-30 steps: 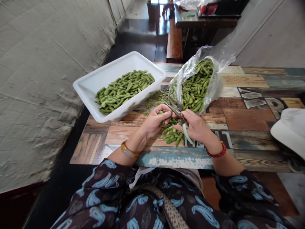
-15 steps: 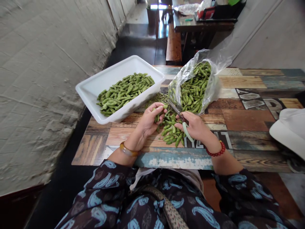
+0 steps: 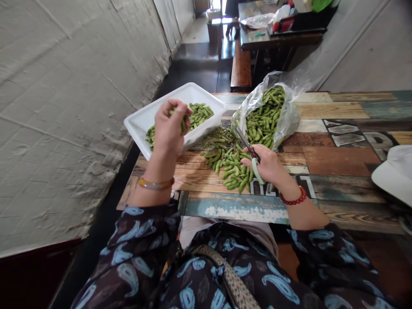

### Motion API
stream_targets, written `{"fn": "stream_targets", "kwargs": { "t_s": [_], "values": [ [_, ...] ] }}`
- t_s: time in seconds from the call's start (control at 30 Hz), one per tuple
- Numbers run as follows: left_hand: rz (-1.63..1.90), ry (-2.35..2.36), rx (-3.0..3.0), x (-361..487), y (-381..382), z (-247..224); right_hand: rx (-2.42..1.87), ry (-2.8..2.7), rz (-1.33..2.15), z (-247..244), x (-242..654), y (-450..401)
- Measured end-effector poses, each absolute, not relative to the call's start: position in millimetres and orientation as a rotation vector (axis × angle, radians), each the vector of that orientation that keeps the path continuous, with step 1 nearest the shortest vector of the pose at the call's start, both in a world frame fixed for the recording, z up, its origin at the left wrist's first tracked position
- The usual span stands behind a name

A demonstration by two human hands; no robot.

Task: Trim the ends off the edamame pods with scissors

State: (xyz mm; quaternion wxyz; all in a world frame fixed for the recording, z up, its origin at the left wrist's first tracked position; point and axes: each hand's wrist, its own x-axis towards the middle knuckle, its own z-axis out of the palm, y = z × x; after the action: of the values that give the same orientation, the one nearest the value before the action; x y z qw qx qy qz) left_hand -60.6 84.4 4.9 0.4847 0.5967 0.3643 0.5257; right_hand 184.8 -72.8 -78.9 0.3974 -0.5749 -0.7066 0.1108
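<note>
My left hand is raised over the white plastic tub, its fingers curled round a few green soybean pods. Behind it, more pods lie in the tub, partly hidden by the hand. My right hand grips scissors with pale green handles, the blades pointing up and away to the left. Below and left of the scissors is a loose pile of pods on the table. Thin stem scraps lie between the tub and a clear plastic bag full of pods.
The table has a wood-plank pattern. A white cap sits at its right edge. A rough white wall runs along the left. Beyond are a wooden bench and another table with things on it.
My left hand has moved left and up, from beside the scissor blades to above the tub, with pods in it. My right hand still holds the scissors near the pile.
</note>
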Motion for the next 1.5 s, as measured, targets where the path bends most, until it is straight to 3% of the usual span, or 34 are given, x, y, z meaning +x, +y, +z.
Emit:
{"fn": "stream_targets", "kwargs": {
  "t_s": [0.1,0.27,0.57,0.87,1.0,1.13,1.27,1.5],
  "values": [
    [1.418,1.039,1.855,-75.9,124.1,11.3,-1.468,-1.809,0.275,-78.9,186.4,-72.5],
    [1.236,1.087,2.322,-71.1,114.1,0.8,-1.481,-1.789,0.252,-79.4,188.6,-72.1],
    [0.326,0.632,2.795,-10.5,21.1,-45.2,-1.509,-1.756,0.259,-77.6,188.2,-70.8],
    [0.098,0.711,2.955,-2.9,17.3,-59.4,-1.507,-1.757,0.256,-77.6,187.6,-70.5],
    [0.298,0.775,2.729,-7.1,18.4,-65.9,-1.535,-1.744,0.243,-77.6,188.5,-70.0],
    [0.604,0.756,1.964,-17.3,23.9,-63.0,-1.565,-1.755,0.235,-78.3,189.8,-69.5],
    [0.621,0.676,1.246,-22.2,25.1,-55.7,-1.564,-1.764,0.213,-79.0,189.7,-69.7],
    [0.63,0.545,0.894,-20.2,25.6,-56.1,-1.535,-1.791,0.214,-77.9,187.3,-70.8]
  ]
}}
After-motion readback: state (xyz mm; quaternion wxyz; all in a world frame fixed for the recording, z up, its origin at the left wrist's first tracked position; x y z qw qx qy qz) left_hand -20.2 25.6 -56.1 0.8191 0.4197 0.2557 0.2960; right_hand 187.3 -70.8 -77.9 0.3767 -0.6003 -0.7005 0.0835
